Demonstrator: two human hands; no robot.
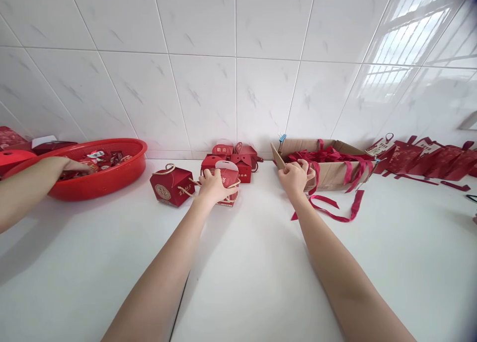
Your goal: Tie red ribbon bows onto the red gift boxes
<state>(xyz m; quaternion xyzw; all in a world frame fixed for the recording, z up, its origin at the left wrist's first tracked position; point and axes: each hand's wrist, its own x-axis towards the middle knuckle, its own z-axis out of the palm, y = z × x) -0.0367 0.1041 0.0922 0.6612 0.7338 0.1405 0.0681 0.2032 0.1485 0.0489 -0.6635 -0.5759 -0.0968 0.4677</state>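
My left hand (pixel 213 187) is on a red gift box (pixel 229 173) with a rope handle, its fingers spread over the box's left side. Left of it stands a red hexagonal box (pixel 171 187) with gold print and a rope handle. My right hand (pixel 296 177) has its fingers closed at the left end of an open cardboard box (pixel 328 175), by the raised flap. Dark red ribbons (pixel 324 154) fill that cardboard box, and some hang over its front edge onto the table. What my right fingers pinch is too small to make out.
Another person's hand (pixel 76 167) reaches into a red plastic basket (pixel 112 178) of small packets at the left. More red boxes (pixel 243 164) stand by the tiled wall. Red bags (pixel 428 158) line the right back. Loose ribbon (pixel 335 215) lies on the white table (pixel 246 272).
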